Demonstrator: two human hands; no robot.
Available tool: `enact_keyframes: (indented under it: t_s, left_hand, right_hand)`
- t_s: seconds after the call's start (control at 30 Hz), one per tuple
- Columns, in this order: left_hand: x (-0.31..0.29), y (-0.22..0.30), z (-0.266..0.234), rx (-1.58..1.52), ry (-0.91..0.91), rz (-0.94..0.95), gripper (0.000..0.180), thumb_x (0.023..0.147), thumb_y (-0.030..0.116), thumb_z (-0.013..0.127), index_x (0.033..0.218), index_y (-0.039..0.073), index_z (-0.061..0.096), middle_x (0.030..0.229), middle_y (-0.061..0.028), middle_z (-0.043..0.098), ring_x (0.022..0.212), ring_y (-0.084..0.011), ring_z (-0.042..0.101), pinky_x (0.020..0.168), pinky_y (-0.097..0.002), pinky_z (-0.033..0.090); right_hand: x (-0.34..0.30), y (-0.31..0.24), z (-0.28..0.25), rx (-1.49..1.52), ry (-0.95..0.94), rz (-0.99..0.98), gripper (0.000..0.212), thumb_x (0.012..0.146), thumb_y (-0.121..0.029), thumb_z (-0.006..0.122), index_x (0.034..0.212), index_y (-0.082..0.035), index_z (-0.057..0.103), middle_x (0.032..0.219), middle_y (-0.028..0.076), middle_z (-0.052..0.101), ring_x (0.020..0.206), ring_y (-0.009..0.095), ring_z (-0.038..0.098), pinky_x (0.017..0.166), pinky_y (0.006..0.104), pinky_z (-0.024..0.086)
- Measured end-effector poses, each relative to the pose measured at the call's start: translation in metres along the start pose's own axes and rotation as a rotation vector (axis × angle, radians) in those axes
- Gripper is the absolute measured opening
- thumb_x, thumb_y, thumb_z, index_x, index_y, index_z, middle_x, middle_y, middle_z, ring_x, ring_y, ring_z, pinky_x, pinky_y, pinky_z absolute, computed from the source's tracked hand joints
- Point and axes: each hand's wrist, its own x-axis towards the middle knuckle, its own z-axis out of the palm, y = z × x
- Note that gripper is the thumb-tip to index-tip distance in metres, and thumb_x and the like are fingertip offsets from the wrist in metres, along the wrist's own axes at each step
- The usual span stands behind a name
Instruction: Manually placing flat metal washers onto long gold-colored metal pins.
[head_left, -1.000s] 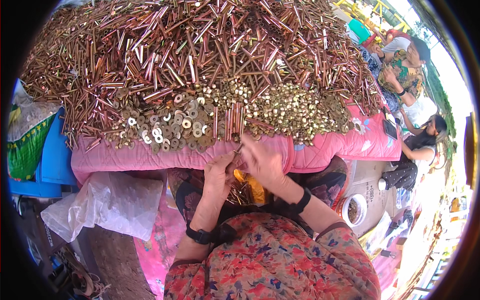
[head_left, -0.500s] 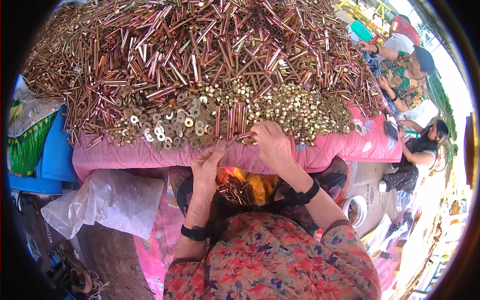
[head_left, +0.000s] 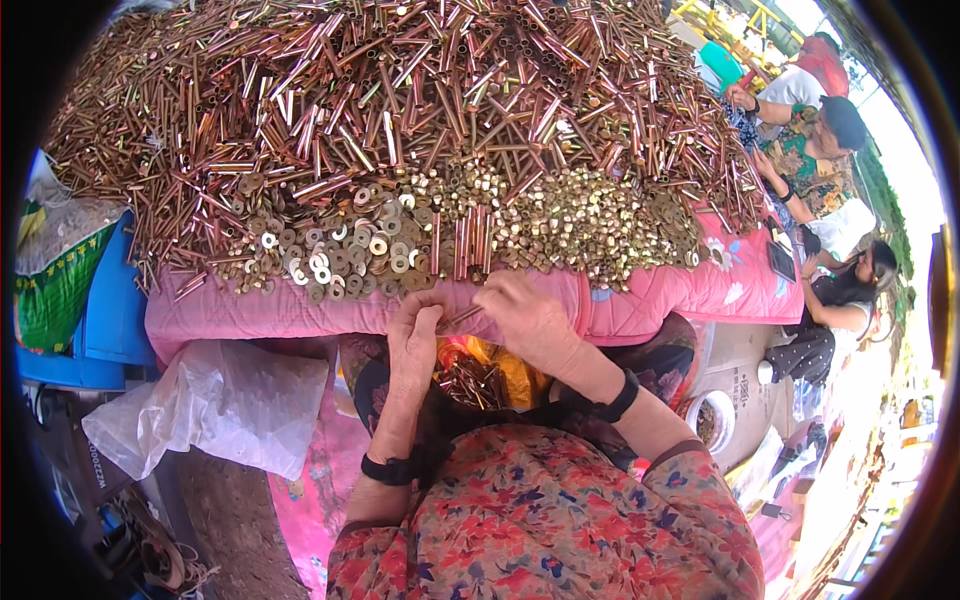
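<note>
Over the near edge of the pink quilted cloth [head_left: 250, 312], my two hands are close together. My left hand [head_left: 412, 328] is closed, its thumb and fingers pinching one end of a thin metal bolt [head_left: 462, 316]. Bent fingers of my right hand [head_left: 530, 318] close on the other end, covering most of it. Just beyond are a short row of copper-coloured metal tubes [head_left: 474, 243], flat washers [head_left: 385, 245] to the left and small brassy nuts [head_left: 590, 215] to the right. Below my hands, an orange-yellow bag [head_left: 525, 375] holds finished-looking metal pieces.
A large heap of metal tubes [head_left: 400, 90] covers the far part of the table. Clear plastic sheeting [head_left: 220, 400] hangs at the left, near a blue container [head_left: 105, 310]. On the right are a phone [head_left: 781, 260], a white bucket [head_left: 712, 420] and several seated people.
My right hand has come down and left, nearer my left hand, away from the row of tubes. The reddish tube seen at its fingertips is now hidden or indistinct.
</note>
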Motion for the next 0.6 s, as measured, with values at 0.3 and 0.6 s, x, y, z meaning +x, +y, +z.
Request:
enact_keyframes:
  t_s: [0.3, 0.6]
  left_hand:
    - [-0.003, 0.000, -0.013, -0.298, 0.021, -0.292, 0.013, 0.085, 0.015, 0.064, 0.083, 0.002, 0.064, 0.059, 0.0039, 0.050, 0.046, -0.0023, 0.037, 0.042, -0.0183, 0.024]
    - [-0.009, 0.016, -0.025, -0.280, 0.247, -0.271, 0.008, 0.073, 0.009, 0.068, 0.069, 0.007, 0.062, 0.053, 0.0062, 0.046, 0.041, -0.0027, 0.032, 0.039, -0.0201, 0.020]
  right_hand:
    - [0.030, 0.002, 0.023, 0.121, 0.123, 0.119, 0.010, 0.074, -0.010, 0.063, 0.083, -0.007, 0.059, 0.085, 0.007, 0.055, 0.082, 0.025, 0.056, 0.067, 0.0354, 0.046]
    - [0.053, 0.005, 0.058, -0.349, 0.046, -0.030, 0.011, 0.067, -0.015, 0.064, 0.074, -0.010, 0.058, 0.076, 0.004, 0.052, 0.078, 0.022, 0.051, 0.067, 0.0355, 0.038]
